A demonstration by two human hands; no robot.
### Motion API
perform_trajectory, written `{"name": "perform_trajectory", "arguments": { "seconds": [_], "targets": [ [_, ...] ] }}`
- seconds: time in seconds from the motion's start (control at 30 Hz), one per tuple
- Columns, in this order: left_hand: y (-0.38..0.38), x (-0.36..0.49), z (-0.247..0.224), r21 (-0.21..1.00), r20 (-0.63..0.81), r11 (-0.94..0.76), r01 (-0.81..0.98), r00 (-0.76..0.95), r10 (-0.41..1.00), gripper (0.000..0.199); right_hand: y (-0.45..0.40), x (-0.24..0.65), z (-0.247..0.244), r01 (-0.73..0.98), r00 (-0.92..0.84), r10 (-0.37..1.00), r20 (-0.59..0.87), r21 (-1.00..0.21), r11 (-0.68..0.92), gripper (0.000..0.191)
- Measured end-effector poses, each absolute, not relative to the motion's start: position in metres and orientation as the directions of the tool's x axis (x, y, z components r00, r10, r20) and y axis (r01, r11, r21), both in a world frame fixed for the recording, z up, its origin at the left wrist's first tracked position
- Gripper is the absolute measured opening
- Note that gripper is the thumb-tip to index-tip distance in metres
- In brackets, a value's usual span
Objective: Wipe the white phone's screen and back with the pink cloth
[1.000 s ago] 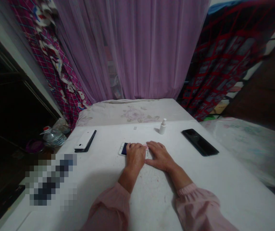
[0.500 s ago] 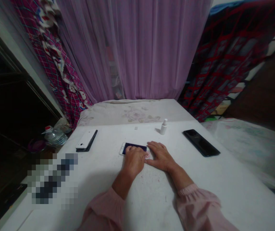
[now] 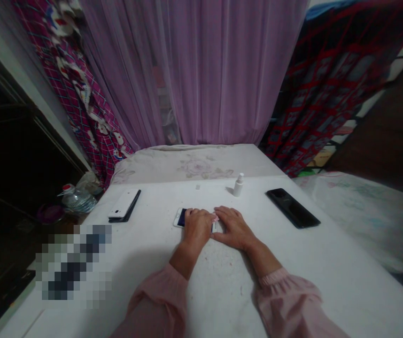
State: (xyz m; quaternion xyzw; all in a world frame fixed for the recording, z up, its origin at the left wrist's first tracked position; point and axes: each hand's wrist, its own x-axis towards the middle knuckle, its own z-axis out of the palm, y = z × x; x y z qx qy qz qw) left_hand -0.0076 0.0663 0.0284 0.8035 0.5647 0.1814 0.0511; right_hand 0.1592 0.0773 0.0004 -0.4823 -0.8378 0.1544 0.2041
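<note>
Several phones are lying on the white table (image 3: 173,300), and a purple curtain (image 3: 205,70) is hanging behind everything. I am using the middle phone (image 3: 180,218) as my landmark; it is lying flat near the table's centre, with its dark screen facing up. Beyond it, a quilted pad (image 3: 197,165) is stretching across. To its left, a white phone (image 3: 124,203) is sitting on a dark one, and a water bottle (image 3: 78,202) is standing farther out, past the table's edge. To its right, a black phone (image 3: 292,208) is lying alone. Beyond it and to the right, a small white bottle (image 3: 238,185) is standing, with a tiny white chip (image 3: 197,187) lying closer.

My view shows the left hand (image 3: 197,229) covering most of the middle phone, its fingers together. I cannot tell whether it is pinching the edges or only pressing down. The right hand (image 3: 233,228) is lying open on the table just beside the phone's right end, holding nothing visible. A pink scrap (image 3: 215,218) is showing between the hands. I am judging that even, flat finger pressure works best here, so the phone does not slide.
</note>
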Motion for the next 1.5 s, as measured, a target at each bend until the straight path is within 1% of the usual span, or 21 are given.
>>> {"name": "perform_trajectory", "arguments": {
  "seconds": [0.2,0.27,0.37,0.53,0.7,1.07,1.2,1.4,1.5],
  "targets": [
    [0.051,-0.017,0.036,0.332,0.173,-0.395,0.857,0.357,0.918,0.023,0.076,0.158,0.001,0.750,-0.445,0.871,0.210,-0.444,0.490,0.067],
    [0.050,-0.019,0.038,0.315,0.167,-0.399,0.861,0.363,0.917,0.022,0.076,0.158,0.001,0.751,-0.447,0.870,0.207,-0.441,0.491,0.067],
    [0.058,-0.017,0.036,0.273,0.194,-0.408,0.871,0.365,0.910,0.021,0.076,0.159,0.001,0.750,-0.457,0.867,0.199,-0.438,0.496,0.068],
    [0.075,-0.012,0.030,0.234,0.242,-0.361,0.903,0.306,0.921,0.024,0.077,0.160,0.001,0.742,-0.461,0.867,0.191,-0.452,0.495,0.072],
    [0.076,-0.014,0.031,0.195,0.263,-0.343,0.919,0.288,0.921,0.024,0.077,0.160,0.003,0.746,-0.458,0.869,0.187,-0.451,0.491,0.072],
    [0.072,-0.042,0.033,0.184,0.269,-0.196,0.963,0.143,0.953,0.024,0.076,0.159,0.006,0.765,-0.450,0.880,0.154,-0.442,0.469,0.073],
    [0.073,-0.029,0.029,0.224,0.266,-0.227,0.948,0.164,0.950,0.025,0.076,0.159,0.007,0.758,-0.456,0.876,0.158,-0.446,0.475,0.072],
    [0.074,-0.009,0.029,0.218,0.242,-0.301,0.928,0.247,0.938,0.026,0.077,0.160,0.003,0.751,-0.459,0.871,0.175,-0.447,0.486,0.074],
    [0.071,-0.008,0.033,0.238,0.218,-0.316,0.919,0.266,0.939,0.026,0.078,0.160,0.002,0.752,-0.461,0.870,0.175,-0.443,0.488,0.073]
  ]
}}
